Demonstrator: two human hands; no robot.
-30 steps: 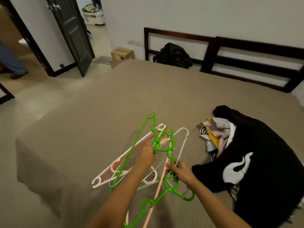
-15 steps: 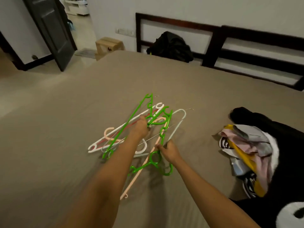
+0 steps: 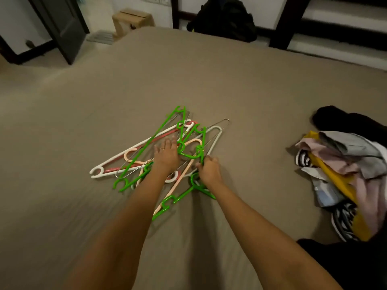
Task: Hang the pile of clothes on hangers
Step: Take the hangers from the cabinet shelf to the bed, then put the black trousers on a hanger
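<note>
A tangled heap of hangers (image 3: 146, 155), green, white, pink, peach and wire, lies in the middle of the bed (image 3: 251, 91). My left hand (image 3: 166, 154) lies flat on the heap with its fingers stretched out, pressing it down. My right hand (image 3: 209, 170) is just to the right, fingers curled round a green hanger (image 3: 184, 193) near its hook. The pile of clothes (image 3: 339, 174), grey, pink, yellow and striped, sits at the right of the bed, partly on a black garment (image 3: 345, 122).
A dark headboard (image 3: 280, 21) runs along the far side with a black bag (image 3: 226, 17) against it. A cardboard box (image 3: 132, 18) and an open dark door (image 3: 60, 28) stand beyond the bed's far left corner.
The view has tilted down and closer to the bed. My left hand has flattened onto the hanger heap. My right hand keeps its grip on the green hanger.
</note>
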